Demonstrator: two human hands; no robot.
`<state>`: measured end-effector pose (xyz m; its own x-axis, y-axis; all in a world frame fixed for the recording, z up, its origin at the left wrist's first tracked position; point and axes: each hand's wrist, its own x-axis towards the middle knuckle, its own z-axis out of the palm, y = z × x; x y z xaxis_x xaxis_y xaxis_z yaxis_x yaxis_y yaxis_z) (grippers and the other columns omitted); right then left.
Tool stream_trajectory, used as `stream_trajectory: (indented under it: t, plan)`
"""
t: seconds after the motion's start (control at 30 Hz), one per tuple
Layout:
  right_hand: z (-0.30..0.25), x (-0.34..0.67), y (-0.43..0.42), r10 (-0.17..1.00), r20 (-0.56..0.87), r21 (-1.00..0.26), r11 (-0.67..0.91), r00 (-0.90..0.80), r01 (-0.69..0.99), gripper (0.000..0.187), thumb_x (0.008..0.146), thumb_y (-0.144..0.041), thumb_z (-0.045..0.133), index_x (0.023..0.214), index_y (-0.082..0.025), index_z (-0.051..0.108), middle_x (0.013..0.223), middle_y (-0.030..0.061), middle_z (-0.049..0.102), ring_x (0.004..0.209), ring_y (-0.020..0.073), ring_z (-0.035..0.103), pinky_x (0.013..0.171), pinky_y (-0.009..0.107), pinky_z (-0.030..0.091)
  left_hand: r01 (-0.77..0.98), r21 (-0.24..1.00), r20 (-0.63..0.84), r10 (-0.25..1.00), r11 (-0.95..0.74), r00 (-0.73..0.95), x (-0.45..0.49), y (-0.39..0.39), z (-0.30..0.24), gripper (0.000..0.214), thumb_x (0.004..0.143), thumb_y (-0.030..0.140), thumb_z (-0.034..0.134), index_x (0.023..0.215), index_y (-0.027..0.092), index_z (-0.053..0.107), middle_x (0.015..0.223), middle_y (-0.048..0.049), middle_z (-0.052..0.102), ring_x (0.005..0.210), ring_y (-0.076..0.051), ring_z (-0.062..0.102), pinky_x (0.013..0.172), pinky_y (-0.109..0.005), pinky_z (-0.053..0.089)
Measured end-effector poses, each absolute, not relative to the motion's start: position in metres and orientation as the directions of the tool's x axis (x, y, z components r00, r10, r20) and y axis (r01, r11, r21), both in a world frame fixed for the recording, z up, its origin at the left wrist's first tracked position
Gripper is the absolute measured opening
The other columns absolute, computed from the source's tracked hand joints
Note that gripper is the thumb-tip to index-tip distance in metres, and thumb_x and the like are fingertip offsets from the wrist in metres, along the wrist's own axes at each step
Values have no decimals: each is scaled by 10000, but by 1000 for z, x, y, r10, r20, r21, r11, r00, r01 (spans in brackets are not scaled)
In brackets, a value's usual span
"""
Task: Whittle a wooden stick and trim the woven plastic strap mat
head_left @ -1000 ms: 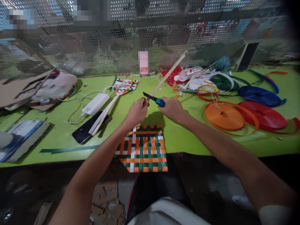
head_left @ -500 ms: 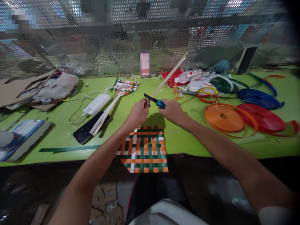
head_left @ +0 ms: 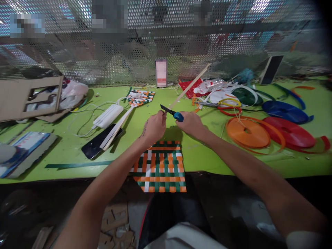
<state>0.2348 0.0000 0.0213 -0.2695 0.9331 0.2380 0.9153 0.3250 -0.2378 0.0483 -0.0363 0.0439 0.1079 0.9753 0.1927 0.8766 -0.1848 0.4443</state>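
Observation:
My left hand [head_left: 155, 126] is closed around the near end of a pale wooden stick [head_left: 190, 84], which slants up and away to the right. Wrapped in my right hand [head_left: 192, 123] is a utility knife [head_left: 177, 116] with a blue handle. Its dark blade points left and lies across the stick close to my left fingers; whether it bites into the wood cannot be made out. Below my hands, a woven mat of orange, green and white strips [head_left: 160, 169] hangs partly over the table's front edge.
Rolls of orange [head_left: 248, 132], red [head_left: 290, 131] and blue strip [head_left: 286, 111] lie at right, near scissors [head_left: 207, 104]. At left are a dark phone [head_left: 94, 145], a white power bank [head_left: 108, 116], a small woven fan [head_left: 140, 98] and cardboard [head_left: 15, 98]. A mesh screen [head_left: 116, 58] stands behind.
The stick's far end has dipped slightly and turned a little to the right. My left wrist has rotated a little. Both hands keep their hold.

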Motion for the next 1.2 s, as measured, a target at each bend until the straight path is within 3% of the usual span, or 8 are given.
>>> stream_trajectory:
  t: [0.5, 0.77, 1.2]
  plan:
    - [22, 231, -4, 942, 206, -284, 318, -266, 905, 208, 907, -326, 572, 920, -173, 713, 742, 77, 682, 640, 194, 579, 616, 297, 379, 895, 410, 180, 978, -176, 109, 51, -40, 46, 367, 1097, 338, 299, 1155, 175, 622, 929, -124, 737, 723, -220, 648, 636, -315, 391]
    - [23, 231, -4, 952, 194, -231, 277, -235, 932, 248, 918, -343, 572, 1010, -180, 736, 844, 115, 729, 763, 250, 649, 678, 318, 411, 890, 421, 161, 980, -174, 116, 51, -40, 45, 377, 1099, 349, 295, 1181, 183, 625, 952, -125, 738, 756, -225, 656, 678, -317, 412]
    - [22, 235, 11, 967, 131, -116, 233, -218, 965, 212, 914, -207, 565, 1078, -153, 690, 875, 158, 728, 798, 289, 696, 685, 331, 429, 843, 510, 127, 984, -170, 122, 50, -30, 35, 359, 1092, 310, 314, 1054, 174, 644, 965, -125, 739, 818, -221, 664, 726, -319, 439]
